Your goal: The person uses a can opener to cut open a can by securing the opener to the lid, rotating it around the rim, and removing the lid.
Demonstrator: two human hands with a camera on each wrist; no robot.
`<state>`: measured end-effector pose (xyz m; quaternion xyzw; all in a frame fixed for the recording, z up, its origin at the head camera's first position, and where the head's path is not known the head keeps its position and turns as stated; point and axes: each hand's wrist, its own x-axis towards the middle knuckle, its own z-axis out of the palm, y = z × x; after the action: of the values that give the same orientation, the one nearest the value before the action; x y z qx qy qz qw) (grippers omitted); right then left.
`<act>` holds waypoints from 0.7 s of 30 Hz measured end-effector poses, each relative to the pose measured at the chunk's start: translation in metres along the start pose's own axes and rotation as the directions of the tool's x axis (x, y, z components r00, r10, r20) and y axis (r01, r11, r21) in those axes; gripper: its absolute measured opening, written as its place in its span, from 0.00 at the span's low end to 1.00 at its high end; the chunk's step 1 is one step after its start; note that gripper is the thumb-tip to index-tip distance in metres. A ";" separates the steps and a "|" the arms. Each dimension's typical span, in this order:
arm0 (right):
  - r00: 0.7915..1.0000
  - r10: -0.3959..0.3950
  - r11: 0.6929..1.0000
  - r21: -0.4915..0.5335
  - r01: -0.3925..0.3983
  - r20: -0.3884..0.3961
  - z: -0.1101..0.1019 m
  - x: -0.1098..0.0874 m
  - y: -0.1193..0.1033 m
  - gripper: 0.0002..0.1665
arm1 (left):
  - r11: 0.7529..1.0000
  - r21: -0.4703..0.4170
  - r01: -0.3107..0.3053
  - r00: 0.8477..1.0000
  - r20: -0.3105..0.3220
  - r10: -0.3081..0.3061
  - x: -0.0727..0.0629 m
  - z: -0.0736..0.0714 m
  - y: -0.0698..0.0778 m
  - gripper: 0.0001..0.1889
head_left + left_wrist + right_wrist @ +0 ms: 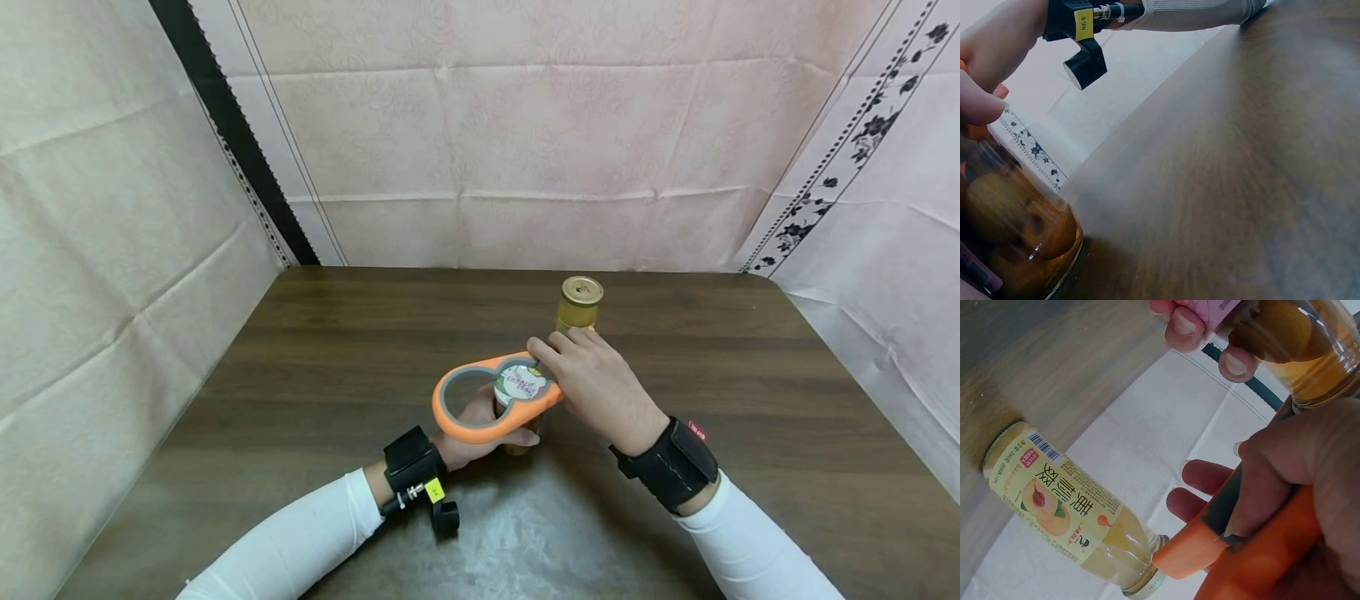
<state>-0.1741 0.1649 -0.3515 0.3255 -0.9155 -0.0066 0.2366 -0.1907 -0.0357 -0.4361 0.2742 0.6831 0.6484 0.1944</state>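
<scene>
A glass jar (1019, 219) of round fruit in amber liquid stands on the table, and my left hand (460, 452) grips its side. Fingertips show against its pink label in the right wrist view. Its white printed lid (522, 382) sits within the right-hand ring of an orange and grey jar opener (474, 435). My right hand (600, 385) holds this opener by its right end, the thumb bent against the grey inner edge in the right wrist view. The opener's left ring lies above my left hand.
Just beyond my right hand, a bottle of yellow peach drink (1054, 494) with a gold cap (582, 290) stands upright on the brown wooden table (360, 333). Pale cloth (525, 150) hangs behind the table and along both sides.
</scene>
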 end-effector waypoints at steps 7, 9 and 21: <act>1.000 -0.001 1.000 -0.002 0.001 -0.004 0.000 0.000 0.000 0.32 | 0.997 0.070 0.014 1.000 -0.020 -0.013 -0.001 -0.002 0.001 0.47; 1.000 0.000 1.000 -0.003 0.000 -0.006 0.001 0.000 0.001 0.32 | 0.997 0.075 0.008 1.000 -0.015 -0.007 0.000 -0.002 0.002 0.46; 1.000 0.002 1.000 0.015 -0.002 -0.013 0.001 0.000 0.001 0.31 | 0.992 0.121 -0.029 0.999 0.018 0.027 0.002 -0.003 0.000 0.45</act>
<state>-0.1754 0.1658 -0.3526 0.3263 -0.9143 0.0026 0.2400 -0.1944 -0.0370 -0.4357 0.3003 0.7156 0.6062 0.1740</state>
